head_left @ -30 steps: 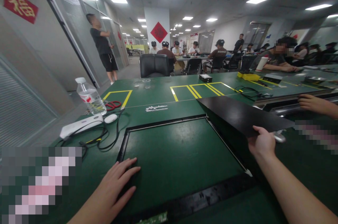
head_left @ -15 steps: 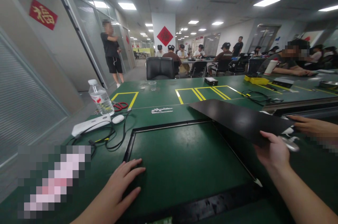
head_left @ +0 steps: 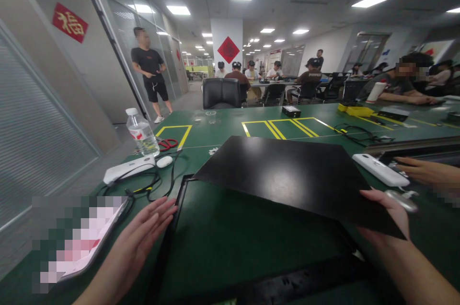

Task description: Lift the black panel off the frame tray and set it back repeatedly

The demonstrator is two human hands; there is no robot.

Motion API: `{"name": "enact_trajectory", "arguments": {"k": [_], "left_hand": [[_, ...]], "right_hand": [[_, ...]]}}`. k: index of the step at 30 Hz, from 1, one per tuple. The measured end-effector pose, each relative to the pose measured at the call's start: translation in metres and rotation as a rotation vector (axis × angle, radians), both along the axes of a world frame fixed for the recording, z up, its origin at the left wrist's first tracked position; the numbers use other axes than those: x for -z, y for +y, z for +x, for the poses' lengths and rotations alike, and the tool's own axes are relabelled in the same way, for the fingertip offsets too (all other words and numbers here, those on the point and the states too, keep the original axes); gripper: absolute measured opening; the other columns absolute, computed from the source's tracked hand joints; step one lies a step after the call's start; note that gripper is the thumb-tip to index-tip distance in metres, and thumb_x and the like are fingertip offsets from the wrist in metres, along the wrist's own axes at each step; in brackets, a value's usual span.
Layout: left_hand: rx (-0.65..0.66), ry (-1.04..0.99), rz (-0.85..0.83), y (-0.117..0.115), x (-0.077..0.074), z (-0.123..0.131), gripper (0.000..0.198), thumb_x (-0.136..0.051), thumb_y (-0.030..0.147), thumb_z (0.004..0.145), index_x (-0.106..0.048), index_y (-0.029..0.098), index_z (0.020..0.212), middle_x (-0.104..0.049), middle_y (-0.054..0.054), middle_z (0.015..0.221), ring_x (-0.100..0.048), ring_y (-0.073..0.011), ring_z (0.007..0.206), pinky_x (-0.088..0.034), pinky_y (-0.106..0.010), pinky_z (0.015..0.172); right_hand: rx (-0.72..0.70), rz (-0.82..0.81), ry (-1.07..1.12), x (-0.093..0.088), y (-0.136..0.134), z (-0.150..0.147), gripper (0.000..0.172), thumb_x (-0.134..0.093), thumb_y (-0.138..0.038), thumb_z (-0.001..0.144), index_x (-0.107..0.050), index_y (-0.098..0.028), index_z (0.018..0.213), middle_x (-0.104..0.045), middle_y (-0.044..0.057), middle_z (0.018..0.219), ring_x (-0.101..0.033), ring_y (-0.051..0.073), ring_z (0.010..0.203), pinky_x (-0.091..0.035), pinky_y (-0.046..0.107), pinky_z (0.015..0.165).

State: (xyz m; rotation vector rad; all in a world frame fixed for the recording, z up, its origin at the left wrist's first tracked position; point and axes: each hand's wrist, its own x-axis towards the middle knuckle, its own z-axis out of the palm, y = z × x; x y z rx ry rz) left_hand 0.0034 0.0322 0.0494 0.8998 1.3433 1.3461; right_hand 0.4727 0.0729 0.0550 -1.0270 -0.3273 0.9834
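Observation:
A large thin black sheet [head_left: 287,175] hangs tilted over a black-framed green panel [head_left: 230,242] set in the green table. My right hand [head_left: 390,218] grips the sheet's near right edge, thumb on top and fingers beneath. My left hand [head_left: 142,233] hovers open at the frame's left edge, fingers stretched out together, holding nothing.
To the left lie a white power strip [head_left: 129,169], black cables, a white mouse [head_left: 164,161], red scissors [head_left: 167,143] and a water bottle [head_left: 141,131]. Another person's hand [head_left: 422,170] rests at right beside a white device [head_left: 381,170]. Several seated people and a black chair [head_left: 222,93] are behind.
My right hand has swung the black sheet leftward so it now covers most of the framed panel. My left hand has lifted off the panel and moved left to the frame's edge.

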Motion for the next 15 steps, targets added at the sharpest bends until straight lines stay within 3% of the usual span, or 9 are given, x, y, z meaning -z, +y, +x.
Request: {"name": "enact_trajectory", "arguments": {"k": [2, 5, 9, 12, 15], "left_hand": [[-0.015, -0.164, -0.062, 0.0, -0.007, 0.003, 0.055, -0.056, 0.049, 0.087, -0.057, 0.018, 0.132, -0.071, -0.012, 0.13, -0.06, -0.0301, 0.125, -0.047, -0.04, 0.106], [-0.019, -0.313, -0.16, 0.0, -0.014, 0.004, 0.056, -0.049, 0.047, 0.089, -0.057, 0.015, 0.134, -0.074, -0.012, 0.122, -0.07, -0.0271, 0.109, -0.058, -0.035, 0.09], [-0.011, -0.268, -0.193, -0.003, -0.014, -0.004, 0.046, -0.056, 0.046, 0.083, -0.069, 0.023, 0.12, -0.077, -0.002, 0.117, -0.074, -0.0262, 0.096, -0.062, -0.03, 0.065], [-0.035, -0.223, -0.211, -0.007, -0.012, -0.01, 0.048, -0.066, 0.045, 0.071, -0.071, 0.029, 0.116, -0.079, 0.004, 0.111, -0.071, -0.0332, 0.105, -0.063, -0.038, 0.07], [-0.035, -0.234, -0.247, -0.01, -0.015, -0.012, 0.069, -0.073, 0.043, 0.06, -0.064, 0.032, 0.128, -0.079, 0.007, 0.113, -0.067, -0.0376, 0.111, -0.062, -0.044, 0.076]], "right_hand": [[-0.038, -0.135, 0.103, -0.007, -0.004, -0.004, 0.025, -0.058, -0.016, 0.05, -0.061, -0.024, 0.073, -0.066, 0.002, 0.063, -0.07, 0.027, 0.072, -0.06, 0.047, 0.072], [-0.117, -0.161, 0.128, -0.012, -0.008, -0.007, 0.028, -0.059, -0.019, 0.048, -0.061, -0.025, 0.075, -0.069, 0.004, 0.07, -0.071, 0.03, 0.08, -0.06, 0.048, 0.073], [-0.255, -0.113, 0.085, -0.008, -0.009, -0.01, 0.034, -0.06, -0.02, 0.047, -0.062, -0.024, 0.081, -0.071, 0.006, 0.078, -0.071, 0.031, 0.083, -0.059, 0.048, 0.073], [-0.324, -0.124, 0.078, -0.003, -0.008, -0.011, 0.04, -0.061, -0.02, 0.048, -0.064, -0.023, 0.088, -0.073, 0.006, 0.082, -0.071, 0.031, 0.084, -0.058, 0.048, 0.074], [-0.381, -0.148, 0.038, 0.0, -0.007, -0.011, 0.047, -0.062, -0.021, 0.052, -0.065, -0.024, 0.098, -0.075, 0.005, 0.089, -0.072, 0.03, 0.086, -0.058, 0.048, 0.077]]}}
